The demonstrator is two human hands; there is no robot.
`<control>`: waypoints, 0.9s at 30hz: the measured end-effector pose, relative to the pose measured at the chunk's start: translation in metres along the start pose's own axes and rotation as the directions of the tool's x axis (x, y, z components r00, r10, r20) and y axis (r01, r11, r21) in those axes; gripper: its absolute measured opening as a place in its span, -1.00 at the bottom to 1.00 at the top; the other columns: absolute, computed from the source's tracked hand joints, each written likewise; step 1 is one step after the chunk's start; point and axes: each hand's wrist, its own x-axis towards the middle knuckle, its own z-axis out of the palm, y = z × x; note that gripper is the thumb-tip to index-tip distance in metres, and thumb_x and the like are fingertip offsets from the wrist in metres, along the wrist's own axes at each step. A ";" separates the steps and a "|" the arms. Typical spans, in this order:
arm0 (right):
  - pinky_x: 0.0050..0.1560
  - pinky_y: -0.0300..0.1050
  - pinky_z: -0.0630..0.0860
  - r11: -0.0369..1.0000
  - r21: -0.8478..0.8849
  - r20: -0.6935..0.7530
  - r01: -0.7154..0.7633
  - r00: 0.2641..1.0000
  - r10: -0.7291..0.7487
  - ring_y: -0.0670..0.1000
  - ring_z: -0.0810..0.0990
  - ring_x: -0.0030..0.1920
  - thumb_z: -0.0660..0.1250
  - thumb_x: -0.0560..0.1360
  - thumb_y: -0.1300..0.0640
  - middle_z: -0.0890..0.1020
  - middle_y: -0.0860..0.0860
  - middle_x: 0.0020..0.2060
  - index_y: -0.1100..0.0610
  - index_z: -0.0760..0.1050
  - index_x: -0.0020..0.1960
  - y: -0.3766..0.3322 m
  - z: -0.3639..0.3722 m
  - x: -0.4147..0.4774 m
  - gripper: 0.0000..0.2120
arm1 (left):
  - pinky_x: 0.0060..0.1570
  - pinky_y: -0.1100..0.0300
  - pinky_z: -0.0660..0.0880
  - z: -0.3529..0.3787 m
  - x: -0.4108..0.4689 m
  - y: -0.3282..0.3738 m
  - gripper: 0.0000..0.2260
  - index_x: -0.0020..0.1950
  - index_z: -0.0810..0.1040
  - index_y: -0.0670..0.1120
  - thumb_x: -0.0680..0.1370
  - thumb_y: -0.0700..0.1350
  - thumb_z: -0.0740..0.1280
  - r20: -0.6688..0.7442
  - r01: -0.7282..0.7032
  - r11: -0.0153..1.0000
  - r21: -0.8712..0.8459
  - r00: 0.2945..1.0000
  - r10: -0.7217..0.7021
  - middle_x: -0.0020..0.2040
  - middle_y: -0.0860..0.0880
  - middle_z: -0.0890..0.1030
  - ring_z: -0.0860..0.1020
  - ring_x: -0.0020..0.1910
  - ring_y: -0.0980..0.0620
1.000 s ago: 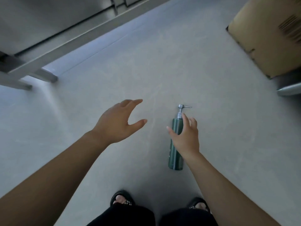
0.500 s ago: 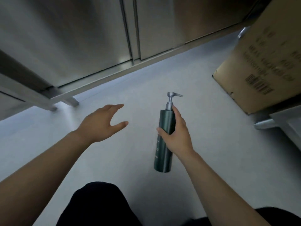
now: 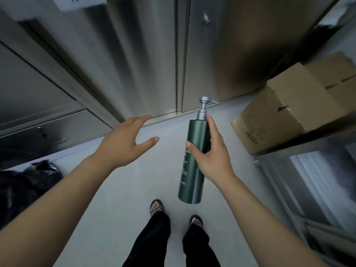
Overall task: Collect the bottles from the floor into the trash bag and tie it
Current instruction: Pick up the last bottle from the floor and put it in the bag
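Observation:
A dark green pump bottle (image 3: 192, 176) with a silver pump head hangs upright in the air above the grey floor. My right hand (image 3: 211, 153) is wrapped around its upper half, thumb across the front. My left hand (image 3: 125, 141) is held out beside it, empty, fingers spread, a hand's width to the left of the bottle. A black trash bag (image 3: 25, 187) lies crumpled on the floor at the left edge, partly cut off by the frame.
Steel cabinet doors (image 3: 134, 54) stand straight ahead. A cardboard box (image 3: 294, 108) sits on a low metal shelf (image 3: 308, 180) at the right. My feet in sandals (image 3: 157, 208) stand on the grey floor (image 3: 123, 209) below the bottle.
My right hand closed on the bottle where it lay on the floor and lifted it. The view rose as I stood up. The trash bag came into view at left.

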 end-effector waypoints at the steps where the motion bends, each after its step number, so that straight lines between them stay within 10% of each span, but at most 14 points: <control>1: 0.07 -0.22 0.41 1.000 -0.003 -0.002 0.020 1.000 -0.020 -0.22 0.45 0.07 0.40 0.42 -0.05 0.39 -0.15 0.15 -0.36 -0.04 0.43 -0.014 -0.009 -0.007 -0.20 | 0.16 0.06 0.37 -0.012 -0.009 0.013 -0.35 0.45 0.20 0.11 0.43 0.37 0.08 -0.015 -0.008 1.000 0.006 1.000 0.008 0.40 -0.01 0.39 0.48 0.19 -0.09; 9: 0.16 -0.15 0.41 0.971 -0.048 0.021 0.234 0.972 -0.233 -0.12 0.43 0.18 0.42 0.37 -0.14 0.35 -0.26 0.19 -0.39 -0.03 0.42 -0.083 -0.039 -0.056 -0.19 | 0.20 0.09 0.35 -0.058 -0.094 0.066 -0.39 0.46 0.18 0.12 0.46 0.29 0.17 -0.214 0.047 0.999 0.021 0.976 -0.041 0.39 0.02 0.38 0.38 0.32 -0.02; 17: -0.04 -0.47 0.25 0.909 -0.024 0.284 0.416 0.875 -0.393 -0.41 0.36 0.06 0.43 0.38 -0.10 0.28 -0.27 0.15 -0.38 0.02 0.39 -0.135 0.028 -0.115 -0.23 | 0.31 0.02 0.32 -0.083 -0.233 0.027 -0.37 0.46 0.19 0.11 0.44 0.31 0.16 -0.393 0.376 0.917 -0.134 0.829 -0.398 0.43 0.02 0.34 0.32 0.38 -0.01; 27: 0.17 -0.09 0.46 0.845 0.041 0.626 0.532 0.646 -0.437 -0.15 0.43 0.15 0.44 0.33 -0.15 0.32 -0.27 0.14 -0.41 0.05 0.38 -0.195 0.184 -0.201 -0.22 | 0.28 0.15 0.31 -0.082 -0.396 -0.051 -0.36 0.45 0.24 0.06 0.44 0.29 0.19 -0.481 0.574 0.766 -0.290 0.604 -0.635 0.38 0.04 0.40 0.36 0.35 0.05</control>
